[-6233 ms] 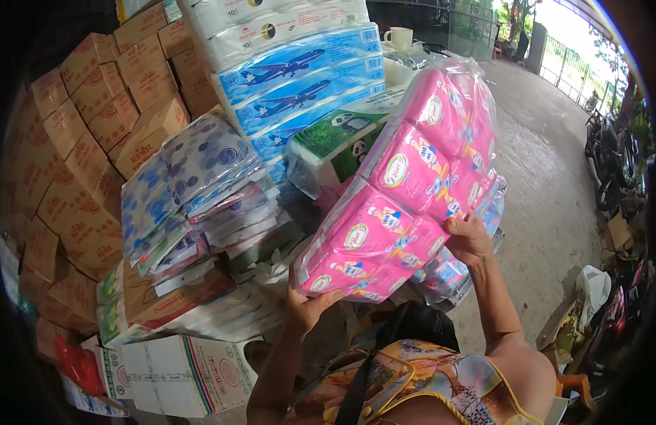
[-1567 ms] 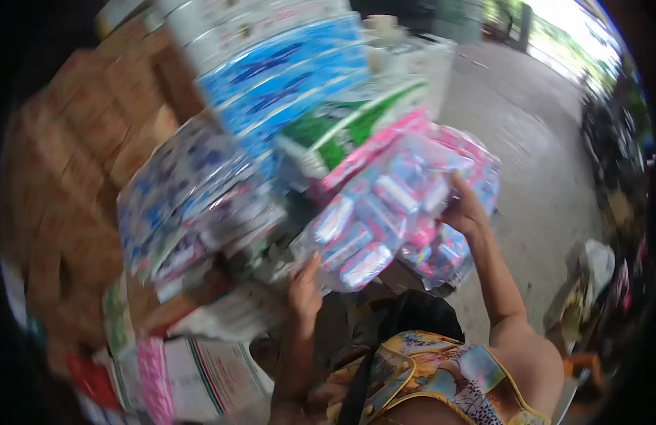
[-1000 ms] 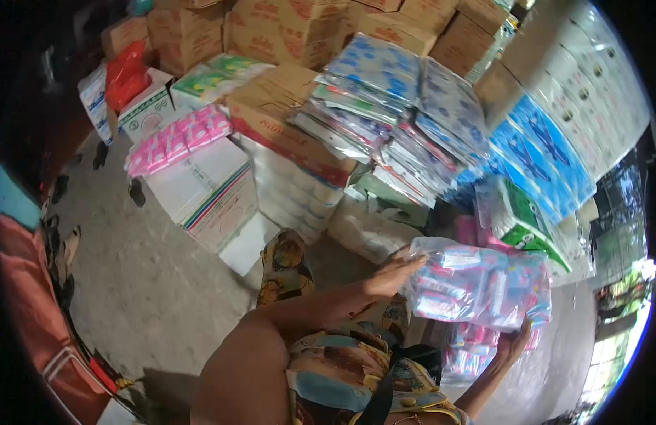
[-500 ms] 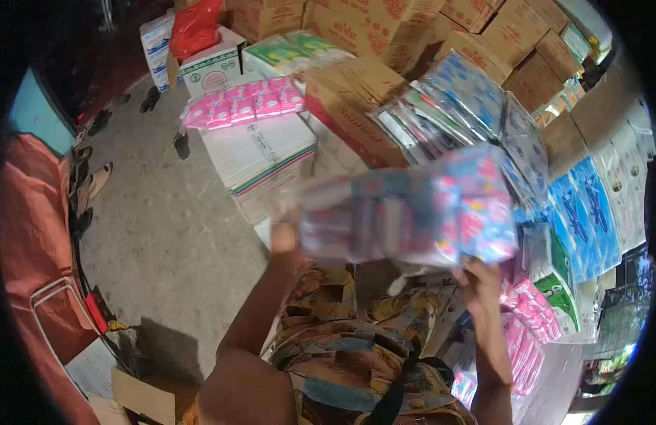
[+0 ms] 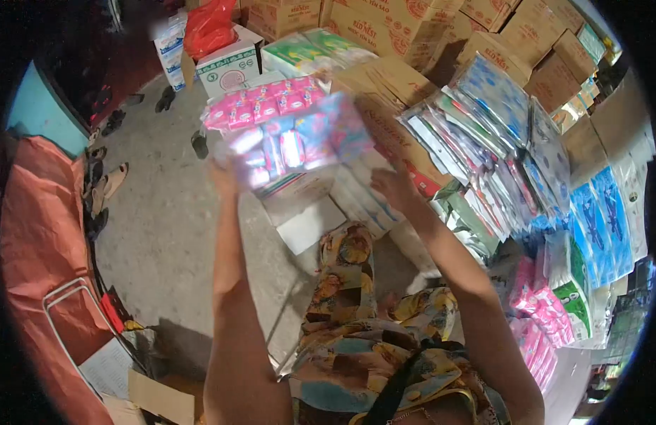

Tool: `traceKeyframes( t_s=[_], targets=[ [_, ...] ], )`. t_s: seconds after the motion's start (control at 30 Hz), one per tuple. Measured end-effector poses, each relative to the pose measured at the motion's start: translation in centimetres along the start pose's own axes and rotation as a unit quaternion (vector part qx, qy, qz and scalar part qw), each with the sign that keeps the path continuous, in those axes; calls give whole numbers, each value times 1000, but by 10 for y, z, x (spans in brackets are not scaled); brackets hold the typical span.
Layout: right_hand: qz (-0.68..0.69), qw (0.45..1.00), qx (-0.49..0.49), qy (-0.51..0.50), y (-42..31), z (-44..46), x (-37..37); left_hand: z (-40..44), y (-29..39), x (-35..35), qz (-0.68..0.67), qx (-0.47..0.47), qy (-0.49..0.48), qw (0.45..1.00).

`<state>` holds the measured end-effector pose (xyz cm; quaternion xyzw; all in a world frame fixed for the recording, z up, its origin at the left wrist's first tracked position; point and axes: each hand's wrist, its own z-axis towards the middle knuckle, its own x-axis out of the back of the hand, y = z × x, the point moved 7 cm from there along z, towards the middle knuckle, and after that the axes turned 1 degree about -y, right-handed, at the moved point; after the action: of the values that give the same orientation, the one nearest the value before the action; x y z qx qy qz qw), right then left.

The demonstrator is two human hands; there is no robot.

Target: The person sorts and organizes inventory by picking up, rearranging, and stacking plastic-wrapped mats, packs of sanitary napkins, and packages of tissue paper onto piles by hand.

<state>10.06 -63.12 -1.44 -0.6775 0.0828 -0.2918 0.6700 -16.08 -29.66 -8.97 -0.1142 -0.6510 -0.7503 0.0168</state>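
Observation:
A plastic-wrapped bundle of blue and pink packets [image 5: 306, 140], blurred by motion, is held above the white carton [image 5: 299, 191]. At its left end, my left hand [image 5: 225, 177] grips the wrap, with the fingers partly hidden. Just off the lower right of the bundle is my right hand [image 5: 395, 188], fingers loosely bent and apart, with nothing seen in it. Directly behind the bundle, a row of pink packets [image 5: 271, 101] lies on the carton's top.
Brown cartons [image 5: 391, 28] are stacked at the back. Flat plastic-wrapped packs [image 5: 476, 134] are piled on the right, near blue packs [image 5: 600, 212] and pink packs [image 5: 544, 304]. A red bag [image 5: 209, 28] sits on a box. Shoes [image 5: 108, 184] line the floor at left, beside an orange cover [image 5: 41, 234].
The bundle has moved away from my body and to the left, over the white carton. My right hand has come off its right end; my left hand stays on it.

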Motion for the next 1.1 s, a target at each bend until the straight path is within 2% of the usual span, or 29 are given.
traceKeyframes(
  t_s=[0.03,0.07,0.1,0.13,0.17,0.2,0.27,0.3,0.33,0.37,0.43,0.47,0.53,0.57,0.63,0.67,0.73,0.87,0.93,1.0,1.03,1.1],
  targets=[
    [52,997,-50,-4,15,-13,4,-4,6,-9,100,-94,57,989],
    [103,990,-100,-3,30,-27,8,-12,7,-27,116,-112,10,987],
    [55,990,-127,15,40,-51,16,-27,2,-44,132,-126,-42,982],
    [9,987,-155,31,50,-76,23,-40,-6,-54,70,-156,-45,984],
    [2,978,-207,25,49,-99,30,-47,-3,-60,72,-156,-56,983],
    [-5,966,-258,17,46,-123,36,-50,-5,-57,192,-74,-27,978],
    [146,934,-326,23,16,-169,46,-63,19,-51,311,4,1,950],
    [215,916,-337,37,12,-191,56,-73,48,-46,377,-4,39,925],
    [206,910,-352,73,5,-210,70,-79,70,-43,440,-12,79,894],
    [197,903,-367,108,3,-229,82,-80,78,-45,441,-14,78,894],
    [157,924,-312,155,18,-264,119,-78,103,-70,390,-170,1,905],
    [159,924,-312,153,9,-271,116,-70,105,-77,392,-170,2,904],
    [236,878,-324,264,-16,-290,120,-57,115,-119,426,-275,-122,853],
    [237,876,-325,264,-14,-296,117,-53,118,-127,428,-276,-124,852],
    [290,847,-293,335,-11,-310,120,-64,128,-165,455,-353,-242,781],
    [288,847,-291,340,-7,-314,119,-66,131,-176,451,-357,-243,781],
    [203,871,-312,320,-5,-314,118,-84,125,-214,437,-438,-297,727],
    [184,884,-318,290,-26,-306,108,-103,98,-262,477,-416,-333,698],
    [192,870,-325,316,-42,-303,106,-99,82,-273,488,-398,-311,712],
    [184,865,-333,327,-37,-311,117,-93,76,-275,494,-376,-249,743],
    [213,865,-314,327,-30,-317,126,-92,75,-279,493,-370,-252,746],
    [244,862,-300,327,-24,-319,134,-79,77,-281,477,-338,-186,790]
  ],
)
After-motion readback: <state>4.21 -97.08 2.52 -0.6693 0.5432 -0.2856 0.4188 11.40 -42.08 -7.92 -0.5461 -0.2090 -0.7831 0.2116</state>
